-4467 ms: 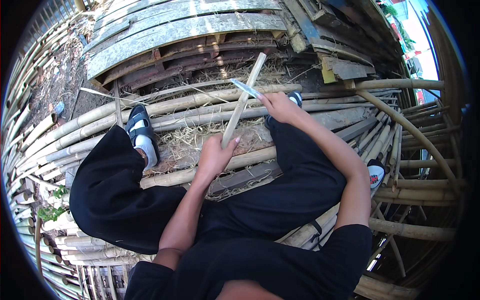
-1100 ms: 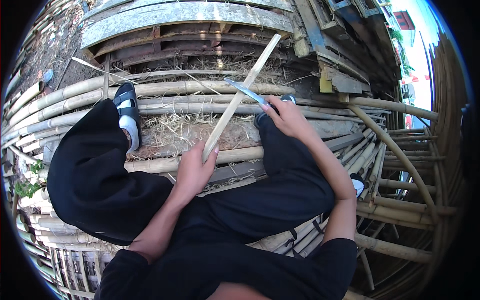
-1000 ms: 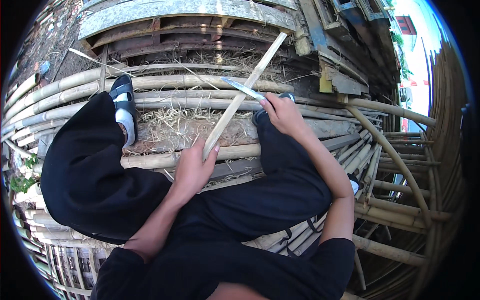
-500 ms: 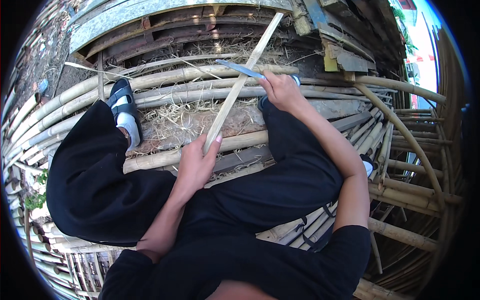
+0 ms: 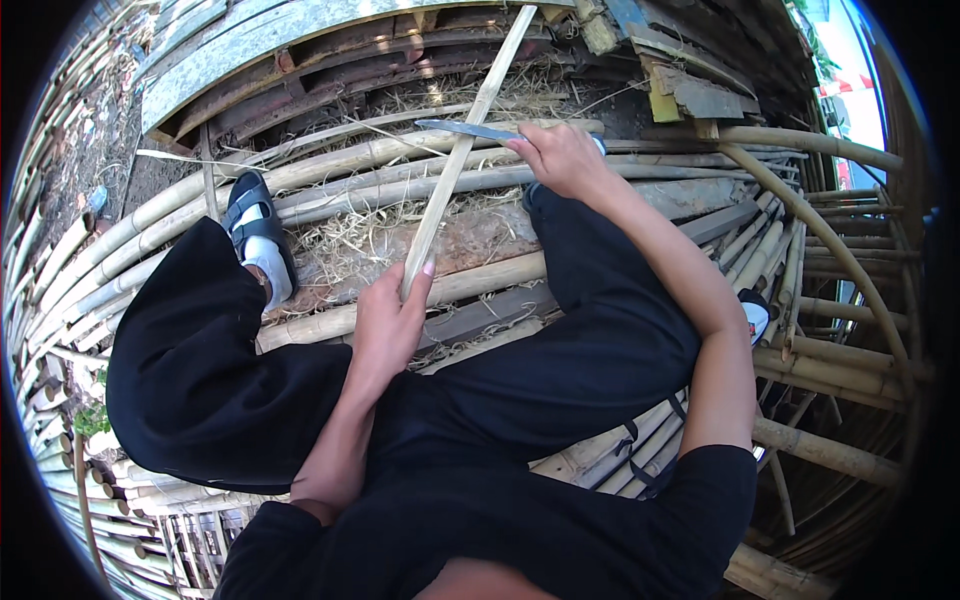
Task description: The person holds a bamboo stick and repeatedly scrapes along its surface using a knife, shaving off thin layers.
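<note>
My left hand (image 5: 388, 318) grips the near end of a long pale bamboo strip (image 5: 437, 208), thumb laid along it. From there the strip slants away, its far end up by the wooden pallet. In my right hand (image 5: 562, 158) is a knife (image 5: 470, 129), its handle mostly hidden by the fingers. The blade points left and lies across the strip, a little beyond its middle, seemingly touching it. Both hands are closed. Thin curled shavings (image 5: 350, 228) are scattered below the strip, between my feet.
Long bamboo poles (image 5: 330, 165) run crosswise under the strip. Beyond them stands a weathered wooden pallet (image 5: 250, 55). Broken boards (image 5: 690, 90) are piled at the far right. A bamboo frame (image 5: 850, 350) rises on my right, and cut poles (image 5: 90, 510) lie stacked on the left.
The strip's far end has shifted left in view and stands slightly steeper. The knife blade lies flatter across it. Both hands keep their hold, and the whole view has shifted slightly.
</note>
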Demonstrator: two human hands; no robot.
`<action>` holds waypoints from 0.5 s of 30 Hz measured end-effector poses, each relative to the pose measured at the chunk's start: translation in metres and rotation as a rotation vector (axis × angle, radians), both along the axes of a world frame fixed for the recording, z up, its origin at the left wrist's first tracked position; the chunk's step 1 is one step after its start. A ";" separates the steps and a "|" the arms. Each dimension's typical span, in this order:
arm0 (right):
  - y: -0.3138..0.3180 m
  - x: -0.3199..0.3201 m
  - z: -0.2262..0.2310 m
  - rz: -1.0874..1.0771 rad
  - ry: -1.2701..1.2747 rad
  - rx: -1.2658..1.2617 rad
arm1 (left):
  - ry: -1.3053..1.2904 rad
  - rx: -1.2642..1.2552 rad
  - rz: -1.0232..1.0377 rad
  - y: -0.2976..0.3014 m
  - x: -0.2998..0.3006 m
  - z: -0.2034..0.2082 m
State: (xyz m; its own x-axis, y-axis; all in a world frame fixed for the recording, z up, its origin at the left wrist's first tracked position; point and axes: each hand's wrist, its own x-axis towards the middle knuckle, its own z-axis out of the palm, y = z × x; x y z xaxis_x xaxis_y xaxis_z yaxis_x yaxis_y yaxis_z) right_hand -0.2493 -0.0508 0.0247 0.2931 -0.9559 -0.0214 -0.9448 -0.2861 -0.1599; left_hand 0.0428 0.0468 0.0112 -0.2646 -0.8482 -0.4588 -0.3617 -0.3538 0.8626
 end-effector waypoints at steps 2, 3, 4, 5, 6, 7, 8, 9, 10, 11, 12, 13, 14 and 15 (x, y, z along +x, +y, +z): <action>-0.005 -0.004 -0.001 0.035 0.003 -0.031 | 0.005 0.012 -0.008 -0.003 -0.002 0.004; -0.003 -0.005 -0.002 0.030 0.007 -0.029 | 0.007 0.024 -0.010 -0.004 -0.003 0.006; 0.001 -0.008 -0.006 0.030 0.045 -0.071 | 0.012 0.026 -0.014 -0.003 -0.003 0.003; 0.003 -0.010 -0.006 0.034 0.083 -0.110 | -0.001 -0.018 -0.027 0.000 -0.003 0.000; 0.000 -0.014 -0.004 0.030 0.128 -0.058 | -0.013 -0.061 -0.040 0.002 -0.003 -0.002; -0.007 -0.021 -0.003 0.031 0.133 -0.052 | -0.008 -0.055 -0.039 0.000 -0.004 -0.003; -0.015 -0.029 -0.003 0.019 0.136 -0.069 | -0.012 -0.064 -0.041 -0.003 -0.007 -0.005; -0.014 -0.029 -0.003 0.003 0.132 -0.072 | -0.024 -0.059 -0.048 -0.001 -0.006 -0.005; -0.017 -0.029 0.000 0.004 0.143 -0.070 | -0.046 -0.039 -0.052 -0.004 -0.007 -0.001; -0.019 -0.031 0.001 0.010 0.152 -0.068 | -0.037 -0.037 -0.046 -0.005 -0.008 0.000; -0.021 -0.033 0.002 0.010 0.169 -0.083 | -0.037 -0.049 -0.049 -0.005 -0.009 0.001; -0.023 -0.036 0.001 0.012 0.185 -0.098 | -0.038 -0.062 -0.050 -0.006 -0.010 0.002; -0.020 -0.047 -0.001 -0.006 0.224 -0.095 | 0.003 -0.064 -0.048 -0.007 -0.014 0.002; -0.015 -0.045 -0.004 -0.004 0.227 -0.098 | 0.006 -0.067 -0.047 -0.005 -0.011 0.002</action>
State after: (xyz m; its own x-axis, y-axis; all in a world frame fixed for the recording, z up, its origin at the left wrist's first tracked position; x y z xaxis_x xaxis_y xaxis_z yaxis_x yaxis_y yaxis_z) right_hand -0.2945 -0.0655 0.0208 0.2874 -0.9578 0.0067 -0.9545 -0.2858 0.0849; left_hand 0.0322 0.0421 0.0129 -0.3069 -0.8635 -0.4003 -0.3715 -0.2785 0.8857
